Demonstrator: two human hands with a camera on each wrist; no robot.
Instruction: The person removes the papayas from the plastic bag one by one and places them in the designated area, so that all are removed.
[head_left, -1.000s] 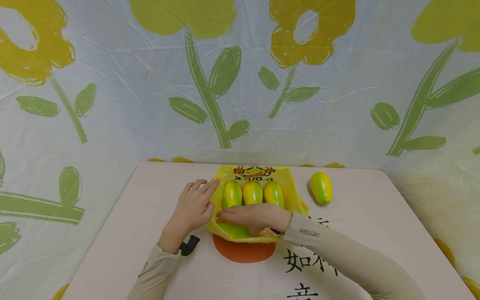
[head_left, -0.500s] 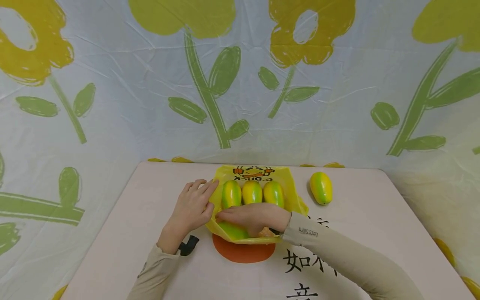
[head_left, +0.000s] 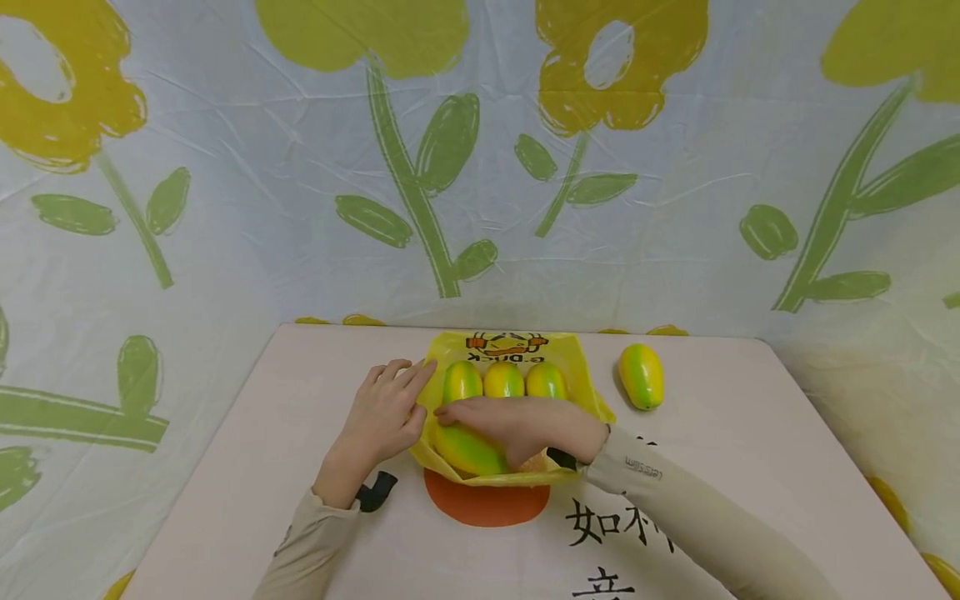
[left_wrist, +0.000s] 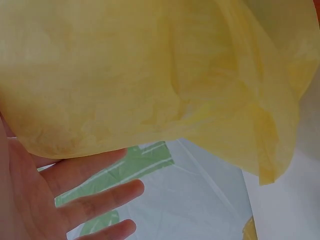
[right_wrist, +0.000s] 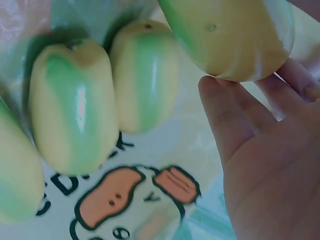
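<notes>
- A yellow-and-green fruit (head_left: 468, 450), smooth and glossy, lies in the near part of a yellow bag (head_left: 588, 375), beneath a person's right hand (head_left: 521, 423).
- The right hand grips that fruit, fingers along one side and palm over it; the thumb's exact place is hard to tell.
- By its shine, the fruit looks stiff and probably light, perhaps a hollow model, hard to bruise but likely slippery. The sure hold would be across the rounded middle, thumb and fingers opposed, rather than at a tapering end.
- The bag appears thin, soft and easily crumpled; its rim would be best taken flat between finger and thumb, without a hard tug.
- The left hand (head_left: 382, 412) rests at the bag's left edge, fingers extended and apart, the forefinger touching the film. The hands work near each other but do not clasp.
- Just beyond the right hand, three matching fruits (head_left: 504, 380) stand side by side inside the bag, below one printed duck face (head_left: 506, 343).
- A lone fruit (head_left: 641, 377) lies outside the bag, on the tabletop (head_left: 712, 400) to the right.
- The count: five fruits, four in the bag and one out; one bag; two hands.
- Behind hangs one flower-patterned cloth (head_left: 300, 125).
</notes>
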